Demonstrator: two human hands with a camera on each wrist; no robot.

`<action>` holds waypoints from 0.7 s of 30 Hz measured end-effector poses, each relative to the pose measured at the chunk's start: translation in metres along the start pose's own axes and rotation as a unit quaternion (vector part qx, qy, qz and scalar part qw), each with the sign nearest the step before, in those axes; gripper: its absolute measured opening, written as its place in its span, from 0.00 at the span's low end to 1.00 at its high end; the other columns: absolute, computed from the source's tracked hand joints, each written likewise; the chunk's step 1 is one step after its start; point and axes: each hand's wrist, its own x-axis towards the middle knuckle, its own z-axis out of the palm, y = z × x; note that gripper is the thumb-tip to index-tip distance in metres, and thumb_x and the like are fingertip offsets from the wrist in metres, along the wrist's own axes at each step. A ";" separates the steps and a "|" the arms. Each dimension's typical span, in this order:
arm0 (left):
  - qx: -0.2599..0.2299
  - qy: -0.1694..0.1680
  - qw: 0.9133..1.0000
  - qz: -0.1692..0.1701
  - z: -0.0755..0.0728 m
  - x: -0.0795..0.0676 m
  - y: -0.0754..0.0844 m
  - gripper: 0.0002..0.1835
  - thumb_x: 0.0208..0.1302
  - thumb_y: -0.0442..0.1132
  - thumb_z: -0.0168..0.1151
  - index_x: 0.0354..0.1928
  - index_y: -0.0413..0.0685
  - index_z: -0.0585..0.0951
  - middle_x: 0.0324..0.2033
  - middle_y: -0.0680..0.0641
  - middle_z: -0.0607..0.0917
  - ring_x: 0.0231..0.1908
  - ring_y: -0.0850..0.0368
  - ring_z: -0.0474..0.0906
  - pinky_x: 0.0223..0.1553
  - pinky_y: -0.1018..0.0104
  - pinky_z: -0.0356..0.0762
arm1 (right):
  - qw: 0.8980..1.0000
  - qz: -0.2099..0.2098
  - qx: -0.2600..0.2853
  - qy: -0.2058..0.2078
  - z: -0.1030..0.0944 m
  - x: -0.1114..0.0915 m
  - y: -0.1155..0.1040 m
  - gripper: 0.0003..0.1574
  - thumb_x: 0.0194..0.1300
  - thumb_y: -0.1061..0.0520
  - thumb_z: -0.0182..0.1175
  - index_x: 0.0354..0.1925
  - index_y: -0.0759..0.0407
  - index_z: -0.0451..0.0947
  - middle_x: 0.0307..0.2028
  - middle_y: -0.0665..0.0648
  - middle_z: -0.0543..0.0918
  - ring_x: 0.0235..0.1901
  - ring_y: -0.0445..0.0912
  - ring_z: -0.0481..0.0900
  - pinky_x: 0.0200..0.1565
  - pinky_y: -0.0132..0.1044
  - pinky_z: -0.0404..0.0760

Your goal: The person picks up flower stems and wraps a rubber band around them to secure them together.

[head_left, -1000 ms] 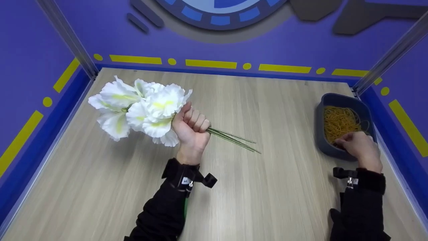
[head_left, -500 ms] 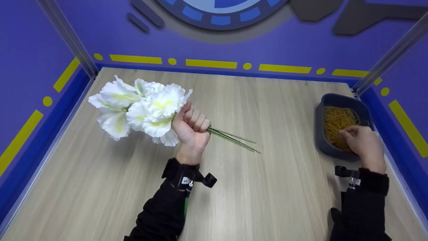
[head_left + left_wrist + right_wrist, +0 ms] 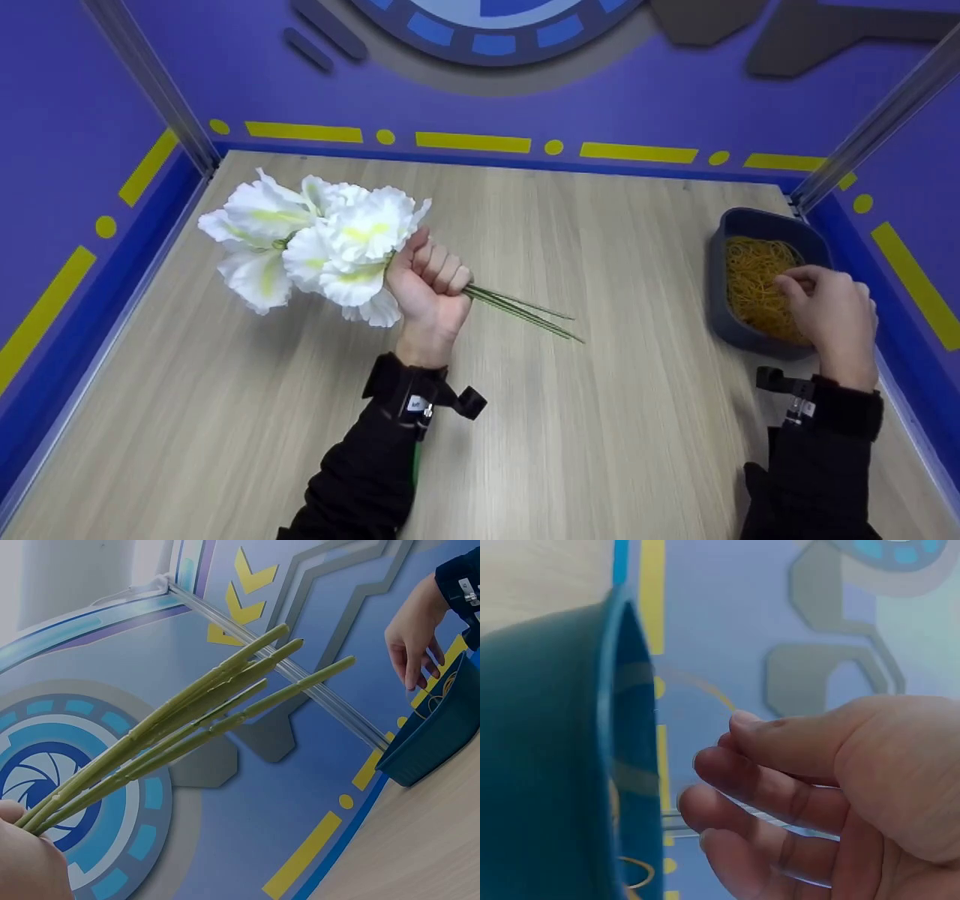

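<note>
My left hand [image 3: 433,289] grips a bunch of white artificial flowers [image 3: 360,232] by the stems, with the blooms to the left. Several green stems [image 3: 187,712] stick out past the fist. At the right, my right hand [image 3: 836,315] is over the near right side of a dark container [image 3: 720,319] of yellow rubber bands [image 3: 757,277]. In the right wrist view, thumb and forefinger pinch a thin, blurred rubber band [image 3: 718,692]; the other fingers are loosely bent. Whether it still touches the pile is unclear.
A light wood tabletop [image 3: 600,420] lies under both hands. Blue-purple panels [image 3: 600,82] with yellow markings wall it in at the back and sides, with metal posts at the corners. The container stands close to the right panel.
My right hand has risen from the pile of rubber bands and shifted right and slightly away, fingertips pinched. The left hand and flowers have stayed where they were.
</note>
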 end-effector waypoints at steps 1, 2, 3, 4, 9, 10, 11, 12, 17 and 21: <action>-0.001 0.001 1.000 -0.001 0.000 0.000 0.000 0.23 0.73 0.36 0.40 0.17 0.54 0.50 0.13 0.59 0.49 0.14 0.66 0.41 0.16 0.73 0.38 | 1.000 -0.005 0.003 0.009 -0.002 -0.001 -0.002 0.25 0.77 0.47 0.54 0.52 0.67 0.82 0.40 0.69 0.85 0.28 0.52 0.78 0.32 0.43 0.67; -0.002 0.002 1.000 -0.002 0.000 0.000 0.000 0.23 0.73 0.36 0.40 0.17 0.54 0.50 0.13 0.59 0.49 0.14 0.66 0.41 0.16 0.73 0.38 | 1.000 -0.010 0.006 0.018 -0.003 -0.002 -0.005 0.24 0.77 0.47 0.55 0.52 0.67 0.82 0.39 0.69 0.84 0.29 0.51 0.77 0.34 0.43 0.67; -0.002 0.002 1.000 -0.002 0.000 0.000 0.000 0.23 0.73 0.36 0.40 0.17 0.54 0.50 0.13 0.59 0.49 0.14 0.66 0.41 0.16 0.73 0.38 | 0.999 -0.015 0.010 0.027 -0.004 -0.003 -0.007 0.24 0.77 0.47 0.55 0.52 0.67 0.82 0.39 0.69 0.84 0.28 0.50 0.77 0.35 0.44 0.66; -0.002 0.004 1.000 -0.002 0.001 0.000 0.000 0.23 0.73 0.36 0.40 0.17 0.54 0.50 0.13 0.59 0.49 0.14 0.66 0.41 0.16 0.73 0.38 | 0.999 -0.022 0.015 0.038 -0.005 -0.003 -0.010 0.24 0.77 0.47 0.55 0.52 0.67 0.82 0.39 0.69 0.84 0.28 0.46 0.76 0.36 0.44 0.66; 0.004 0.008 1.000 0.001 0.001 0.000 0.000 0.24 0.74 0.36 0.40 0.17 0.54 0.50 0.13 0.59 0.49 0.14 0.66 0.42 0.16 0.73 0.38 | 0.994 -0.053 0.036 0.089 -0.007 -0.005 -0.022 0.23 0.76 0.48 0.56 0.51 0.66 0.83 0.38 0.68 0.85 0.25 0.28 0.67 0.38 0.41 0.64; 0.005 0.009 1.000 0.001 0.001 0.000 0.000 0.24 0.74 0.36 0.40 0.17 0.54 0.50 0.13 0.59 0.49 0.14 0.66 0.42 0.16 0.73 0.38 | 0.993 -0.059 0.039 0.097 -0.007 -0.005 -0.025 0.23 0.76 0.48 0.57 0.51 0.66 0.83 0.38 0.68 0.85 0.25 0.27 0.65 0.38 0.40 0.64; 0.006 0.009 1.000 0.001 0.001 0.000 0.000 0.24 0.74 0.36 0.40 0.17 0.54 0.50 0.13 0.59 0.49 0.14 0.66 0.42 0.16 0.73 0.38 | 0.992 -0.065 0.043 0.104 -0.007 -0.005 -0.028 0.22 0.76 0.48 0.57 0.50 0.66 0.83 0.37 0.67 0.85 0.25 0.26 0.65 0.38 0.39 0.64; 0.007 0.009 1.000 0.001 0.001 0.000 0.000 0.24 0.74 0.36 0.40 0.17 0.54 0.50 0.13 0.59 0.49 0.14 0.66 0.42 0.16 0.73 0.38 | 0.990 -0.071 0.046 0.111 -0.007 -0.005 -0.031 0.22 0.75 0.48 0.58 0.50 0.66 0.84 0.37 0.67 0.85 0.26 0.26 0.65 0.37 0.37 0.64; 0.004 0.008 1.000 0.000 0.000 0.000 0.000 0.24 0.74 0.36 0.39 0.17 0.54 0.50 0.13 0.59 0.49 0.13 0.66 0.41 0.16 0.73 0.37 | 0.982 -0.120 0.069 0.129 -0.006 -0.010 -0.047 0.18 0.74 0.50 0.60 0.48 0.64 0.85 0.35 0.63 0.86 0.28 0.27 0.68 0.36 0.30 0.64; -0.001 0.008 1.000 -0.004 0.001 0.000 0.000 0.23 0.73 0.36 0.39 0.16 0.54 0.50 0.13 0.59 0.49 0.13 0.66 0.42 0.16 0.74 0.38 | 0.972 -0.171 0.083 0.139 -0.005 -0.015 -0.061 0.16 0.73 0.52 0.61 0.47 0.63 0.85 0.37 0.62 0.87 0.33 0.20 0.68 0.39 0.23 0.65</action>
